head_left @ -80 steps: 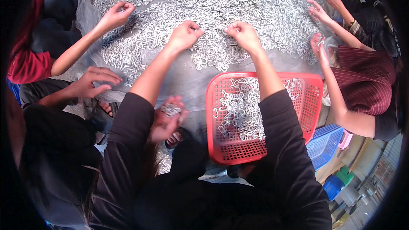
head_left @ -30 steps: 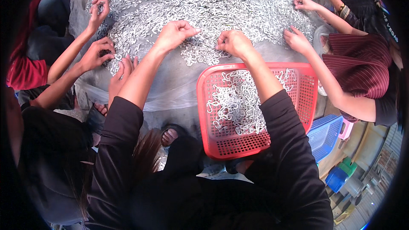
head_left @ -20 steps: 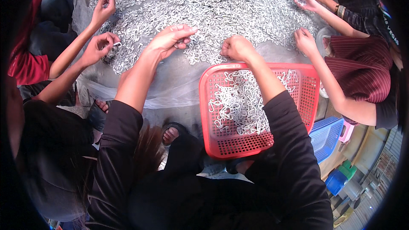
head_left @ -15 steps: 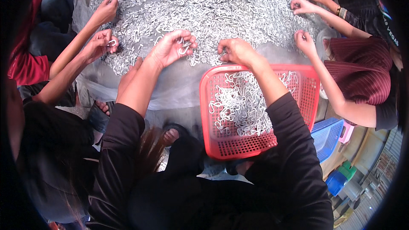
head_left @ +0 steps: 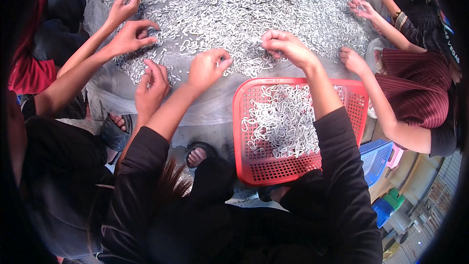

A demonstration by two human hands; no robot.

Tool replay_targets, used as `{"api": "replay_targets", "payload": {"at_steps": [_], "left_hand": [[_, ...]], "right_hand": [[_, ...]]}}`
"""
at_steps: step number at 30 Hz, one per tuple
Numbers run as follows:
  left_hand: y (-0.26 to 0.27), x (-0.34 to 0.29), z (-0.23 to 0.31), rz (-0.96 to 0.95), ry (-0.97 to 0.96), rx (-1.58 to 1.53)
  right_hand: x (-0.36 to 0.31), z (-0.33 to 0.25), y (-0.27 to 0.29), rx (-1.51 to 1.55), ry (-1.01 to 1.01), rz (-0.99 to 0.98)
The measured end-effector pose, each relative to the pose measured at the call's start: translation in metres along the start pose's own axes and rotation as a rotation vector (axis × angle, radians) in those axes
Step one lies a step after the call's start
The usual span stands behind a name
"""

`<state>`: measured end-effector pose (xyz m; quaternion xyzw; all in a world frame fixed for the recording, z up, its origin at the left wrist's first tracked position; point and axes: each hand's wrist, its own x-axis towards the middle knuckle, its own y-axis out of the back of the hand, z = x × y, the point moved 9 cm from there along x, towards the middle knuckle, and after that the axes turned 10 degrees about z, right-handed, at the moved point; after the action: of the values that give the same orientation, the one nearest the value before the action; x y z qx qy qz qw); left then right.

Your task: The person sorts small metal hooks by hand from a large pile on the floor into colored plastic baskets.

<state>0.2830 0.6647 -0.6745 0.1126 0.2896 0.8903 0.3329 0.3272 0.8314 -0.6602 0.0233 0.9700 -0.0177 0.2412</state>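
A wide pile of small silvery-white bent metal hooks [head_left: 220, 17] spreads over a sheet. At its near edge, my left hand [head_left: 207, 70] is closed with its back up and fingers curled under; what they hold is hidden. To its right, over the pile, my right hand [head_left: 288, 48] pinches thumb against fingers, and the item at the fingertips is too small to make out. Below the right hand and forearm stands a red plastic basket [head_left: 238, 142] with perforated walls. Loose metal hooks [head_left: 288, 122] of the same kind lie heaped inside it.
Co-workers' hands reach in from the left [head_left: 132, 38] and the right [head_left: 352, 59]. One hand [head_left: 152, 88] is close beside my left forearm. A translucent sheet [head_left: 188, 110] borders the pile. A blue basket [head_left: 375, 161] stands behind the red one. Sandalled feet [head_left: 198, 155] are below.
My left hand has moved slightly right and down and turned over, hiding the hooks seen in its palm. My right hand has moved right and slightly up. Co-workers' hands have shifted.
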Motion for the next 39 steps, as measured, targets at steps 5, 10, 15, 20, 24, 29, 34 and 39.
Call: {"api": "replay_targets", "payload": {"at_steps": [5, 10, 15, 20, 24, 29, 34, 39], "left_hand": [[-0.001, 0.014, 0.0, -0.395, 0.453, -1.161], [0.009, 0.021, 0.002, -0.196, 0.566, -1.274], [0.01, 0.013, -0.042, -0.082, 0.694, -0.796], [0.033, 0.01, -0.029, 0.11, 0.369, 0.19], [0.018, 0.005, 0.0, 0.095, 0.112, 0.419], [0.018, 0.007, -0.005, 0.049, 0.036, 0.441], [0.011, 0.008, -0.032, -0.034, 0.196, -0.097], [0.0, 0.004, 0.021, -0.43, 0.566, -1.194]], "right_hand": [[-0.024, -0.036, -0.008, 0.694, 0.035, -0.169], [0.006, 0.004, -0.006, -0.423, 0.178, 0.02], [-0.003, -0.001, -0.049, -1.507, 0.267, -0.035], [0.013, 0.001, -0.036, -1.574, 0.404, 0.088], [0.017, -0.016, 0.002, -1.098, 0.2, 0.201], [0.023, 0.004, 0.022, -0.958, 0.174, 0.208], [0.004, 0.002, 0.016, -0.19, -0.102, 0.099], [-0.008, -0.009, 0.012, 0.154, -0.045, 0.072]]}}
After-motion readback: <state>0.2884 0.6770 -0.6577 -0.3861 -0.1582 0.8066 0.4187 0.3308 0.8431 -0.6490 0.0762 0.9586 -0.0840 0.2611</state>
